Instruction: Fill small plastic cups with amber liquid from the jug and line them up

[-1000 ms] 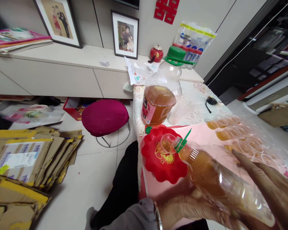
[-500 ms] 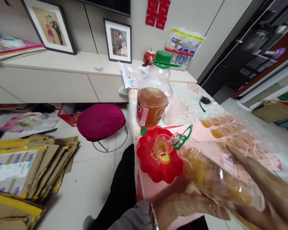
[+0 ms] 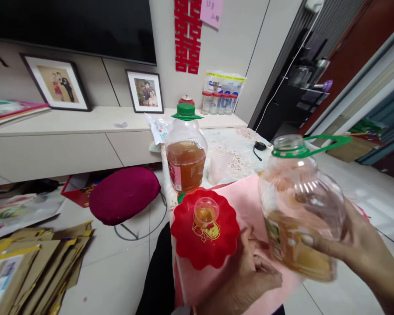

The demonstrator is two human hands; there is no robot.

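Observation:
My right hand (image 3: 357, 245) is wrapped round a large clear plastic bottle (image 3: 302, 175), which stands nearly upright with its uncapped mouth up. Amber liquid fills its lower part, and a green carrying ring sticks out from the neck. Beside the red scalloped plate (image 3: 184, 245), my left hand (image 3: 249, 275) is loosely curled, fingers apart, holding nothing that I can see. On that plate rests a small clear plastic cup (image 3: 206, 212) with amber liquid in it. A second bottle (image 3: 187, 162), capped in green and partly full, stands behind the plate.
A green cap (image 3: 181, 197) lies behind the plate on the table. Pink paper (image 3: 239, 197) covers the front part. Farther back are a stack of clear cups (image 3: 218, 166) and a black strapped object (image 3: 259, 146). A maroon stool (image 3: 124, 194) and flattened cardboard (image 3: 52, 258) are at left.
The bottle was tilted over the cup with both hands on it. Now it is upright and farther right, in my right hand alone; my left hand has let go. The view has shifted too.

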